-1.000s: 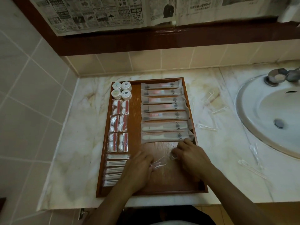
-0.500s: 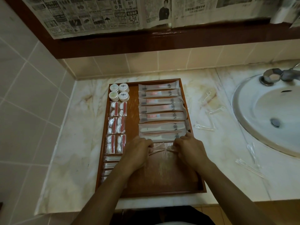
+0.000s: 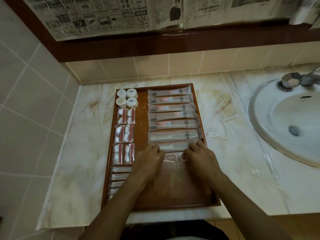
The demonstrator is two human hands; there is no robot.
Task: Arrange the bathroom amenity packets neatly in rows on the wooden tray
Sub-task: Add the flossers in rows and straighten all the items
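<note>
Near half of wooden tray [image 3: 173, 191] bare wood – room there for my hands. Left column packed: round tubs [image 3: 127, 98], cotton packets [image 3: 124, 135], swab packets [image 3: 119, 177]. Right column filled by long sachets [image 3: 173, 116] down to my fingers [image 3: 195, 148]. Narrow wood lane between columns. On surface [image 3: 74, 153], left side bare – right side strewn with clear floss picks [image 3: 218, 135], basin [image 3: 285, 118] beyond.
</note>
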